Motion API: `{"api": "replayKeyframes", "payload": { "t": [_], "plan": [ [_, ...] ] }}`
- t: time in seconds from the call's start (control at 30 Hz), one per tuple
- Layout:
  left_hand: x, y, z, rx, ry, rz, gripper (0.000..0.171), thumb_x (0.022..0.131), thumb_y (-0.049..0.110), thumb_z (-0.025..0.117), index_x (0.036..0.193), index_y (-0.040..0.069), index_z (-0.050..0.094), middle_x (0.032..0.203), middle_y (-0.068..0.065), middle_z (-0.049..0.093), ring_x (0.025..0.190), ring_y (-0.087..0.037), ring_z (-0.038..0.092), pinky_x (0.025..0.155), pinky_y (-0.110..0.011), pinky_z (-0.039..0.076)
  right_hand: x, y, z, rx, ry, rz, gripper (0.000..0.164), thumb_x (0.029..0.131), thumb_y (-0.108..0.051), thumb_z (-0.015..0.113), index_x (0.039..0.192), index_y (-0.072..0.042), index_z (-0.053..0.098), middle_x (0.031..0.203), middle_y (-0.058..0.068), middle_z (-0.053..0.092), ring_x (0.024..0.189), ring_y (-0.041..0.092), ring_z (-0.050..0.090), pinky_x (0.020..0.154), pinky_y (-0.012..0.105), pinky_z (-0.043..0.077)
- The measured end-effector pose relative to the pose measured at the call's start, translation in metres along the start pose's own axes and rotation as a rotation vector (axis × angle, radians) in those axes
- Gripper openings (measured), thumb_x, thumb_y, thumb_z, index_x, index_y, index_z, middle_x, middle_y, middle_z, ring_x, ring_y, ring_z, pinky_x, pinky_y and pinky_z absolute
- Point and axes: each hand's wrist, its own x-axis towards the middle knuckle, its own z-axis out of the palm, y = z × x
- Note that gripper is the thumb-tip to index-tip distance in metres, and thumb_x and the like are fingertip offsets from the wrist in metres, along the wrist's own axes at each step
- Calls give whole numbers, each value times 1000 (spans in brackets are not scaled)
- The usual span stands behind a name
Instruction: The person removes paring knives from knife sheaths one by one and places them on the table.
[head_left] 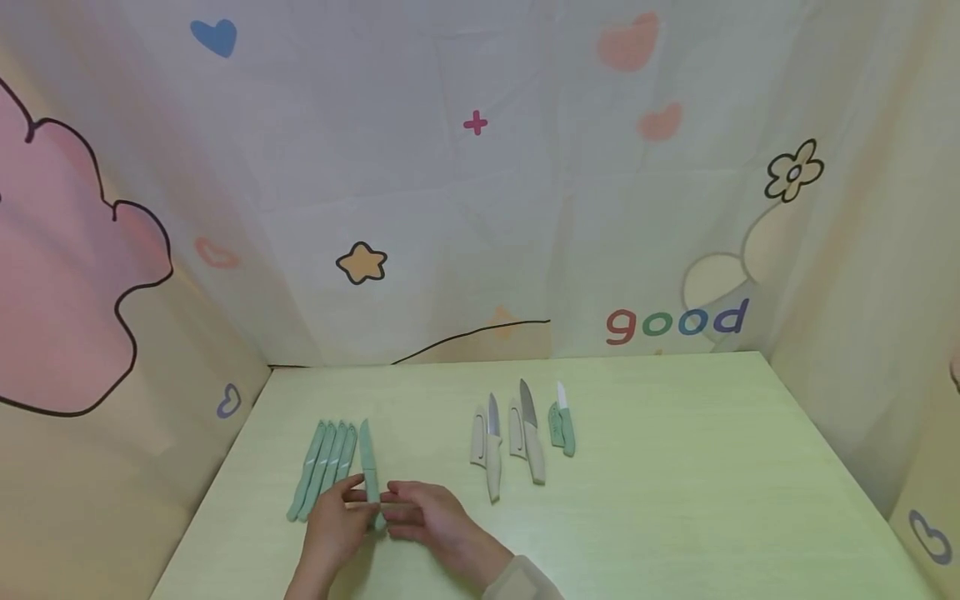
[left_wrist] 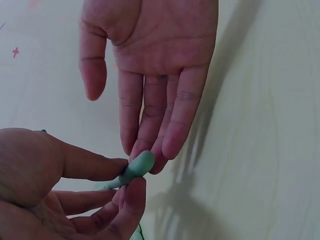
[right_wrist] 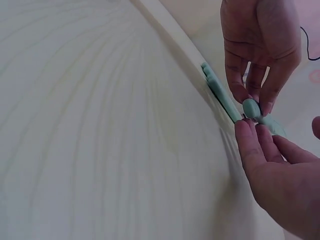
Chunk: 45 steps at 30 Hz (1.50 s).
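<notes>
My left hand (head_left: 335, 523) pinches the handle of a green knife (head_left: 367, 448) between thumb and fingers. The knife points away from me, and its handle end (left_wrist: 143, 162) sticks out past the fingertips in the left wrist view. From the other side comes my right hand (head_left: 441, 523), its fingers stretched out with their tips right at the handle. The thumb of that hand stands apart from the knife. Just left of the held knife, several matching green knives (head_left: 307, 468) lie side by side in a slanted row.
Toward the middle lie two off-white-handled knives, one shorter (head_left: 493, 454) and one longer (head_left: 533, 450), each beside a pale sheath (head_left: 477, 440). A small green knife (head_left: 567, 432) lies right of them with its green sheath (head_left: 555, 427). A printed curtain (head_left: 450, 208) surrounds the table (head_left: 675, 500).
</notes>
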Motion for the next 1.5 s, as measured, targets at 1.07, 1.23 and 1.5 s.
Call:
{"api": "replayKeyframes", "payload": {
  "t": [1.07,1.23,1.5],
  "plan": [
    [-16,31,33,-377,-299,125,61,81,0,72,135,5,45,105,-23,56,87,-28,65,67,-40,61,-21,-25,-30,-293,149,-98,23,89,-7,66,109,2,62,91,8,58,75,24,66,61,38,62],
    [-15,35,38,-378,-317,132,60,81,-1,71,135,6,45,105,-23,56,87,-28,65,68,-41,61,-24,-29,-36,-301,154,-97,23,89,-6,66,109,3,62,89,7,56,74,25,67,60,39,62],
    [-16,40,46,-397,-362,158,60,82,-1,71,135,6,45,106,-23,56,89,-28,65,69,-41,61,-32,-36,-46,-308,156,-96,24,88,-6,67,109,3,61,90,8,58,74,27,67,62,44,62]
  ]
}}
